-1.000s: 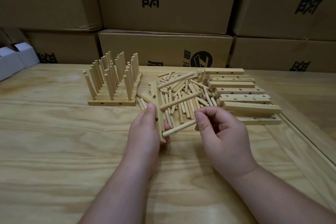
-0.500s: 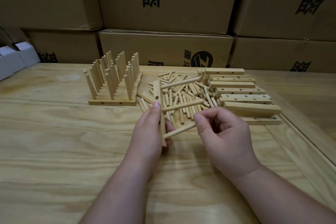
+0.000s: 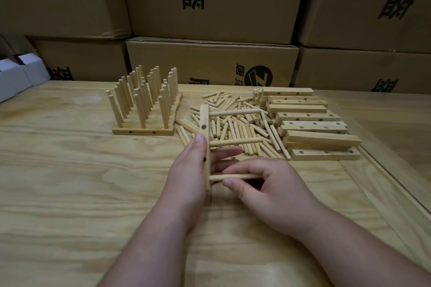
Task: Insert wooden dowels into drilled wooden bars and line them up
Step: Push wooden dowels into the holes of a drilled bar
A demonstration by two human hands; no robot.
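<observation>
The left hand (image 3: 191, 170) is holding a drilled bar (image 3: 205, 147) on edge on the tabletop (image 3: 70, 193), its grip wrapped round the bar's near half. The right hand (image 3: 268, 190) is pinching a dowel (image 3: 233, 176) whose left end is meeting the bar's near end, though whether it is seated in a hole is hard to tell. Two more dowels (image 3: 235, 142) are sticking out of the bar just beyond that grip. Directly behind both grips is lying a loose dowel pile (image 3: 235, 121), with stacked drilled bars (image 3: 310, 126) to its right and finished bars with upright dowels (image 3: 144, 105) to its left. Cardboard boxes (image 3: 210, 63) are walling off the far edge.
</observation>
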